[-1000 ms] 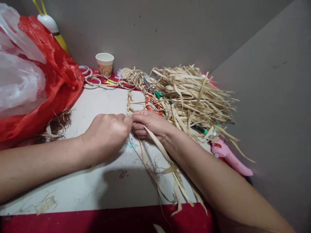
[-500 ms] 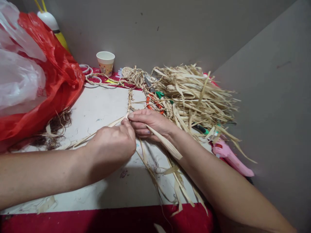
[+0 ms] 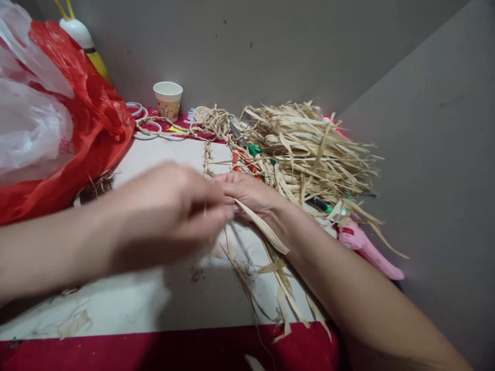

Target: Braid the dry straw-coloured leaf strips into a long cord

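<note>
My right hand (image 3: 247, 191) is closed in a pinch on a dry straw strip (image 3: 265, 226), whose broad end sticks out over the wrist. Just beyond its fingertips, a short straw braid (image 3: 207, 157) lies upright on the white board (image 3: 158, 154). My left hand (image 3: 180, 206) is smeared by motion, close against the right fingers and partly in front of them. Its fingers look curled, but what they hold, if anything, cannot be made out. Loose straw strips (image 3: 282, 293) trail below my right hand toward the board's front edge.
A big straw bundle (image 3: 309, 149) lies at the back right, with scissors (image 3: 253, 150) beside it and a pink glue gun (image 3: 371, 252) nearer. Left stands a red plastic bag (image 3: 104, 118). A paper cup (image 3: 168, 100) and white rings (image 3: 147, 130) are along the grey wall (image 3: 270, 56).
My left hand has come off the pinch point at the braid and blurred, rising and shifting slightly; the long strips on its left no longer show. My right hand has barely moved.
</note>
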{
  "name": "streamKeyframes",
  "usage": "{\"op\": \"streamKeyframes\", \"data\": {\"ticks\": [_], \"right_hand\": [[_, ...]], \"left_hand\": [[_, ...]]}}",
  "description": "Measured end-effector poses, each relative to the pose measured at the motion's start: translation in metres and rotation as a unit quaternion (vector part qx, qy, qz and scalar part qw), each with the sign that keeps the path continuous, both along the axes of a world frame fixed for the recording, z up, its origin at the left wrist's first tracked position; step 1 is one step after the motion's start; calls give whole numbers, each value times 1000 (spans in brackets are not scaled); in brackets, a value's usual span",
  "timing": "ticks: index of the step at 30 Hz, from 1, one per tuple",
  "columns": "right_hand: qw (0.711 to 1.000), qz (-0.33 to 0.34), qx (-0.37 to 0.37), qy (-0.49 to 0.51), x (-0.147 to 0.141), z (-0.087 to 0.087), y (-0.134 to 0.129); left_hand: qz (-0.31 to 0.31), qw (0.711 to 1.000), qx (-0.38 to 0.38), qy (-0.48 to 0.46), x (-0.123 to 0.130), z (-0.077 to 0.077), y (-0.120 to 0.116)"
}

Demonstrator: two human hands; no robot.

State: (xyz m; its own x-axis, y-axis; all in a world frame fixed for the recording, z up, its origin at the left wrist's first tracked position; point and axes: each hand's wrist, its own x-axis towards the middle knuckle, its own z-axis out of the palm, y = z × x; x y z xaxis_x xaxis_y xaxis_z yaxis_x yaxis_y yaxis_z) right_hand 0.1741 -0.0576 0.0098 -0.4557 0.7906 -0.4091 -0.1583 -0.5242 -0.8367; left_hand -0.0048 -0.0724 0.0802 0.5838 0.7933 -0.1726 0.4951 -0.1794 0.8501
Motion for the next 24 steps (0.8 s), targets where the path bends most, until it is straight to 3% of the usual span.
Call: {"op": "streamKeyframes", "data": {"ticks": [3, 4, 5, 8, 11, 15, 19, 21, 24], "right_hand": [[1000, 9, 7, 4, 2, 0, 1], [1000, 10, 8, 4, 2, 0, 1], [1000, 11, 9, 2, 3, 0, 2], [1000, 15, 14, -8, 3, -1, 2], [999, 22, 25, -24, 4, 0, 1], [997, 34, 55, -51, 4, 0, -1], [983, 63, 123, -124, 5, -2, -2], [964, 81, 168, -190, 5, -2, -3], [924, 95, 229, -292, 5, 0, -6]], "left_hand": [[32, 994, 101, -27, 2, -12, 39], [34, 997, 61, -36, 3, -21, 49], [14, 999, -25, -35, 5, -31, 56], [-33, 965, -247, -79, 9, -54, 62], [-27, 944, -313, -103, 11, -57, 55], [-23, 958, -277, -66, 11, -52, 51], [-63, 981, -181, -23, 10, -55, 55], [-78, 988, -133, 6, 10, -58, 55], [-89, 988, -120, 26, 10, -60, 55]]}}
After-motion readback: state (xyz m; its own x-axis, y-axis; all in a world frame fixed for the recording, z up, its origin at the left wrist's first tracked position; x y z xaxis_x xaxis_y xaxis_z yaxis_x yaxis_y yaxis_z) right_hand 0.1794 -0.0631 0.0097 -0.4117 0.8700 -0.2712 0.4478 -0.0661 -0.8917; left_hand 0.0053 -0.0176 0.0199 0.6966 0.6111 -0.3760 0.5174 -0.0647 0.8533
